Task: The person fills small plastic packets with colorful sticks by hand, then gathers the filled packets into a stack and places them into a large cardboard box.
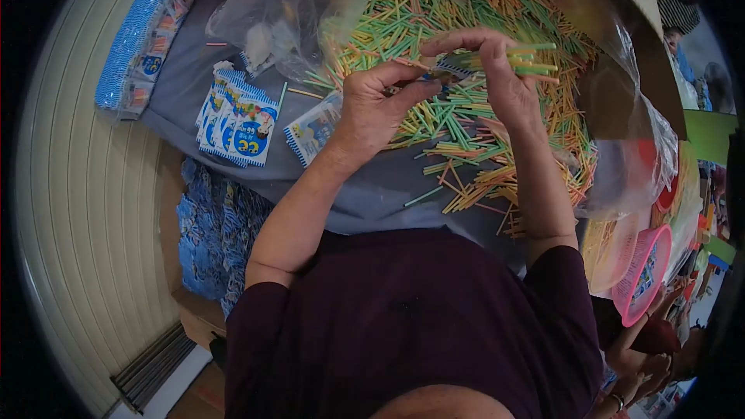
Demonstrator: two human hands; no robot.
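Note:
My left hand [376, 109] pinches the edge of a small blue-and-white striped packet [452, 71] between thumb and fingers. Curled around a bundle of thin coloured sticks [534, 60] is my right hand [506, 81]; the stick ends poke out on its right side, slightly blurred. Both hands are close together, with the packet between them. Beneath them spreads a big heap of green, yellow and orange sticks [458, 0]. Left of my left forearm lies a flat striped packet [310, 130], partly covered by my wrist. Farther left is a fanned stack of printed packets [242, 122].
A clear plastic bag [272, 19] lies behind the packets. A filled blue-striped pack [140, 50] stands at the table's left edge. Below it, a carton holds blue packets [206, 225]. To the right are a pink basket [656, 264] and another person's hands [644, 376].

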